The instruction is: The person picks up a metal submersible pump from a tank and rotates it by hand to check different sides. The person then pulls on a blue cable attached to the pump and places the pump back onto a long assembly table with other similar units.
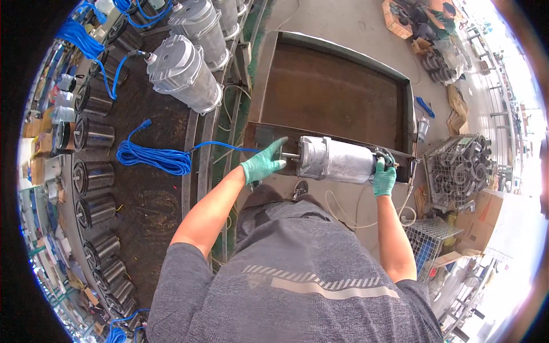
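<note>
A grey metal pump motor [337,160] lies on its side across the near edge of a brown metal tank [269,80]. From its left end sticks a short metal shaft [290,155]. My left hand [265,162], in a green glove, is open, thumb and fingers spread on either side of that shaft. My right hand [384,177], also gloved in green, closes on a small black fitting [384,155] with a brass-coloured tip at the motor's right end. Behind my left hand runs a blue cable [229,147] from a coil [154,150] on the bench.
Upright grey motors [183,71] stand along the bench [151,217] to the left, with several dark metal cylinders [94,177] beyond. At right are a wire basket of metal parts [457,171] and a cardboard box [483,220]. A thin hose [354,226] loops below the tank. Another person [443,20] is far right.
</note>
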`<state>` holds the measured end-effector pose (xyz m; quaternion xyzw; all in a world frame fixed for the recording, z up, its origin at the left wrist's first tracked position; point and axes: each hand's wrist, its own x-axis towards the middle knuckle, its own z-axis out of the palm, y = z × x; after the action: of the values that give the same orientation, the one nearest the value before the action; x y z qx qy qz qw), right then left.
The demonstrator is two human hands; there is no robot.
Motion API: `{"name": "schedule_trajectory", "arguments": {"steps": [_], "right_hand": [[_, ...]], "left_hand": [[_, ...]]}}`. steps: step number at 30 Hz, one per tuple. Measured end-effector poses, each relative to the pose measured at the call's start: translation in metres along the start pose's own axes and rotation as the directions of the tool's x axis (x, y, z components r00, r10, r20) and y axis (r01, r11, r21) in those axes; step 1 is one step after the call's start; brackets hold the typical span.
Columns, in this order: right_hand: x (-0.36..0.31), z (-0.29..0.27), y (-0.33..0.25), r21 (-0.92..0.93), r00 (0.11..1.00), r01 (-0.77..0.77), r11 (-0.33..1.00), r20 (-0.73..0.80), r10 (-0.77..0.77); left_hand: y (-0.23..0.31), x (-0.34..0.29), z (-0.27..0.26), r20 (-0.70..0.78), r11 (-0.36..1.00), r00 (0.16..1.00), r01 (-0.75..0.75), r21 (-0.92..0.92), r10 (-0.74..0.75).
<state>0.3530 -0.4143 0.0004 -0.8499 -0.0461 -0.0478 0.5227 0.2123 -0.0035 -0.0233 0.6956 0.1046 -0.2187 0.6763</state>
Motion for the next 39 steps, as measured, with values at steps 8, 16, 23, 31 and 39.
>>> {"name": "schedule_trajectory", "arguments": {"steps": [8,16,23,31,39], "right_hand": [[0.004,-0.001,0.002,0.016,0.998,-0.058,0.998,0.014,0.058],[0.004,-0.002,0.001,0.053,0.998,-0.067,0.996,0.025,0.065],[0.003,0.001,0.001,0.042,0.999,-0.048,0.998,0.007,0.048],[0.002,-0.001,0.002,0.026,1.0,0.003,1.0,0.006,-0.003],[0.003,0.003,-0.003,-0.018,0.997,0.05,0.999,-0.06,-0.051]], "left_hand": [[-0.008,0.003,0.012,-0.076,0.989,0.99,-0.11,0.098,0.118],[0.0,-0.002,0.016,-0.142,0.953,0.982,-0.082,0.292,0.128],[0.01,-0.01,0.005,0.0,0.987,0.995,-0.102,-0.121,0.102],[-0.028,0.015,0.017,-0.153,0.972,0.972,-0.152,0.182,0.18],[0.013,0.0,0.014,-0.174,0.78,0.982,0.048,0.623,0.078]]}}
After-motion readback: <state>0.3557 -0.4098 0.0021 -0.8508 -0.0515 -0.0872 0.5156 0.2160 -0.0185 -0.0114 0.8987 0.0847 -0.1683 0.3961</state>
